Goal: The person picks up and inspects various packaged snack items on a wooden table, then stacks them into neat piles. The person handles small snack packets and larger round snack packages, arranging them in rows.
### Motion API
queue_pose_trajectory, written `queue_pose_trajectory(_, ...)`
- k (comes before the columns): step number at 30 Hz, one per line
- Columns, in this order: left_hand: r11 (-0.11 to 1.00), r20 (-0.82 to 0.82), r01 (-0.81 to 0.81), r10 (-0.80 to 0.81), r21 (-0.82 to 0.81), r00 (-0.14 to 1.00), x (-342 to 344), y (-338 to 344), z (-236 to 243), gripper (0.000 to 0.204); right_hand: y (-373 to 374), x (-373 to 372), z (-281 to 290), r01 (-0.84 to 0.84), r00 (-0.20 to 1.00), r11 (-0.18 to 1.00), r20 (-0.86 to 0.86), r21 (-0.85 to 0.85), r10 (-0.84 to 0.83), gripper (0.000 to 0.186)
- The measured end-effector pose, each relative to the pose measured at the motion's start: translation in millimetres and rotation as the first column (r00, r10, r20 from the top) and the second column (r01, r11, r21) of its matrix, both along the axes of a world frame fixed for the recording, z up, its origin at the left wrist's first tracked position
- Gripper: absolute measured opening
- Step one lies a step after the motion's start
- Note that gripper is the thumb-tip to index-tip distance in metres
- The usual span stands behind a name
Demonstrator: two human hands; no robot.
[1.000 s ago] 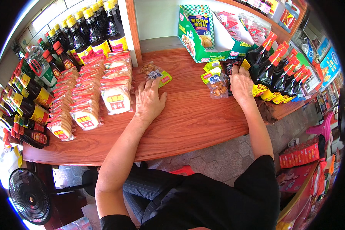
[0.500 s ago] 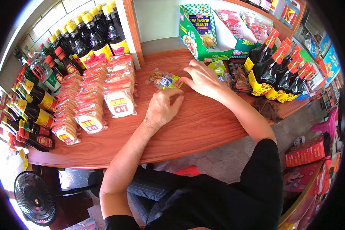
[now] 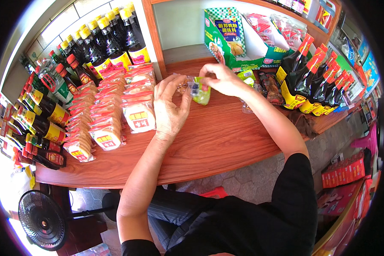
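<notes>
Wood-grain worktop (image 3: 217, 141), red-brown, front edge curving over hexagonal floor tiles (image 3: 239, 183); black fan (image 3: 42, 219) lower left, yellow-capped sauce bottles (image 3: 111, 40) behind. Already in order: bagged round biscuits (image 3: 138, 117) in three rows at left; red-necked bottles (image 3: 313, 81) grouped at right. Unsettled, by my reading: one green-ended snack packet (image 3: 199, 94), mid-worktop between the hands; other green-ended packets (image 3: 246, 76) lie loose near the green carton (image 3: 215, 47). Right hand (image 3: 224, 81): fingers pinching the packet's green end. Left hand (image 3: 170, 109): fingers at its other end, thumb spread; cannot tell whether gripping.
</notes>
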State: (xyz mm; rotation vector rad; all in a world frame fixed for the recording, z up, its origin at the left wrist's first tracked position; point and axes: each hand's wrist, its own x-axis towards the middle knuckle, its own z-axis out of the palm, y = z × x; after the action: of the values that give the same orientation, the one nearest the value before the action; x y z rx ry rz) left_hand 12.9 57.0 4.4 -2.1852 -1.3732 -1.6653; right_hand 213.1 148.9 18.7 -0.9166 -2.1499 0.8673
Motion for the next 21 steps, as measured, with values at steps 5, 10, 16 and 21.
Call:
queue_pose_trajectory(5,0.97,0.062,0.164,-0.155,-0.182,0.986,5.7,-9.5,5.6,0.059,-40.6,3.2,44.5,-0.004,1.0,0.999,-0.023,0.036,0.005,0.011)
queue_pose_trajectory(10,0.45,0.58,0.749,-0.475,-0.486,0.662,2.8,-1.3,-13.8,0.045,-60.0,0.9,51.5,-0.091,0.994,0.992,-0.046,0.093,0.096,0.014)
queue_pose_trajectory(16,0.376,0.767,0.885,-0.468,-0.276,0.438,11.2,-5.6,-11.9,0.032,-58.6,4.2,42.7,-0.053,0.907,0.997,-0.42,-0.048,0.028,0.024)
queue_pose_trajectory(21,0.439,0.79,0.881,-0.47,-0.178,0.394,9.9,-2.8,-13.6,0.033,-57.0,20.4,22.2,-0.012,0.976,0.999,-0.217,-0.046,0.001,0.025)
